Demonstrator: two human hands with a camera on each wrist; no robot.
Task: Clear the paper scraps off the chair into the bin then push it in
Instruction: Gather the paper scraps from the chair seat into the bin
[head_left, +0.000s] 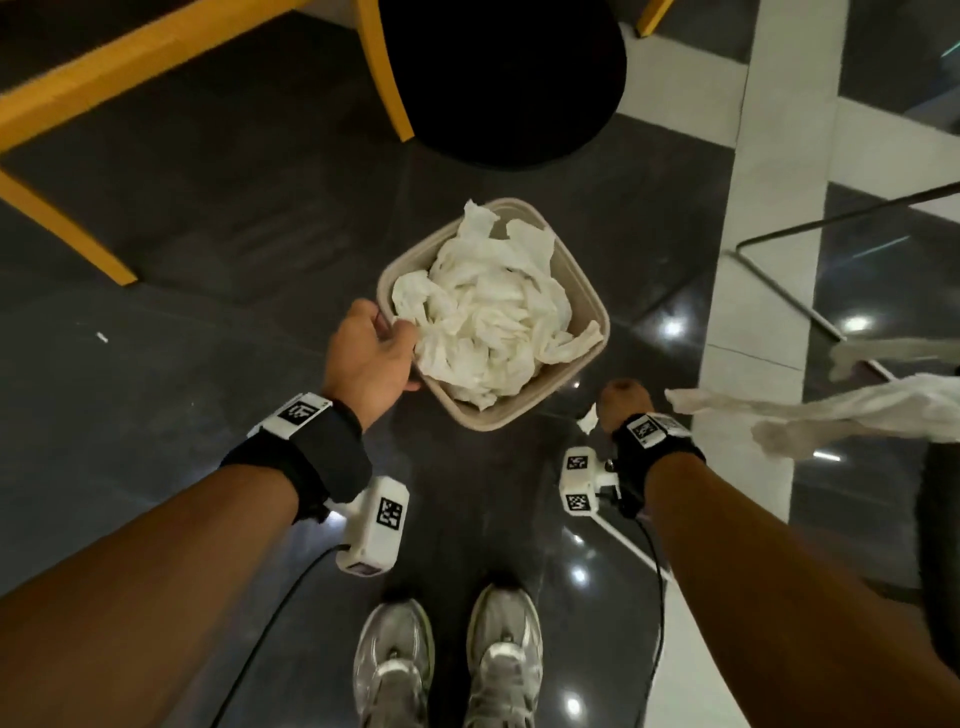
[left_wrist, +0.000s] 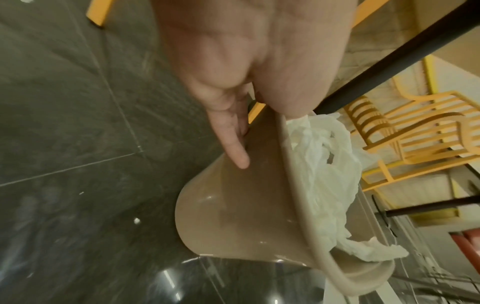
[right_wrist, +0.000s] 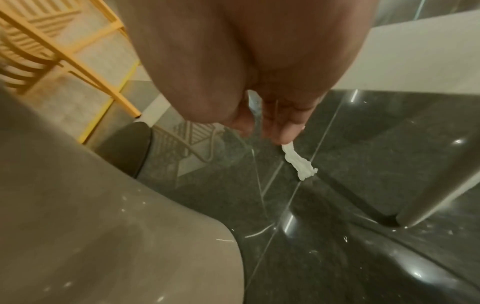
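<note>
A beige bin (head_left: 582, 291), heaped with crumpled white paper (head_left: 488, 312), hangs tilted above the dark floor. My left hand (head_left: 397, 345) grips its near-left rim; in the left wrist view the fingers (left_wrist: 235, 152) lie along the outer wall of the bin (left_wrist: 228, 216). Down to the bin's right, my right hand (head_left: 621, 402) pinches a small white paper scrap (right_wrist: 300, 164) just above the floor. More white paper scraps (head_left: 841, 410) lie blurred at the right edge, on what looks like a dark chair seat (head_left: 940, 525).
A black round table base (head_left: 498, 78) stands just beyond the bin. Yellow chair legs (head_left: 62, 228) cross the upper left. A thin metal chair frame (head_left: 779, 270) stands on the right, over a white floor stripe. My two shoes (head_left: 447, 660) stand below the bin.
</note>
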